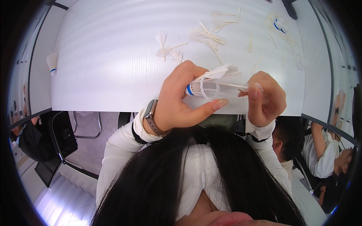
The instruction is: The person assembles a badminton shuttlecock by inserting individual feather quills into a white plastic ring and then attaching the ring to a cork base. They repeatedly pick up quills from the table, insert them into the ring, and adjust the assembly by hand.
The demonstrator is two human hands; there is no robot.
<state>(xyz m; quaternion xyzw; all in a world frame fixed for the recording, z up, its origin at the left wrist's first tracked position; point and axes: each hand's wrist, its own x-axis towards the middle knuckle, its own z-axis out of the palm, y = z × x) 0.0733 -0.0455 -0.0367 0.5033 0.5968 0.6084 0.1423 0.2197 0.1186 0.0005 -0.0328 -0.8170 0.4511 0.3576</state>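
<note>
My left hand [175, 100] is closed around a partly stripped shuttlecock [194, 89], its blue-banded base toward my palm. An open white plastic frame [210, 89] shows at its front, and a few feathers still stick out toward the upper right. Thumb and fingers of my right hand [267, 98] pinch the outer end of one feather [230, 85], whose shaft reaches back to the frame. Whether that shaft is still fixed in the base cannot be made out. Both hands are above the table's near edge.
Loose feathers [211, 37] lie scattered over the white table [109, 49]. Blue-banded shuttlecock bases [279, 25] sit at the far right, with a white plastic frame [300, 63] nearer. A whole shuttlecock [52, 64] stands at the left edge. Low partitions flank the table; other people sit at lower right.
</note>
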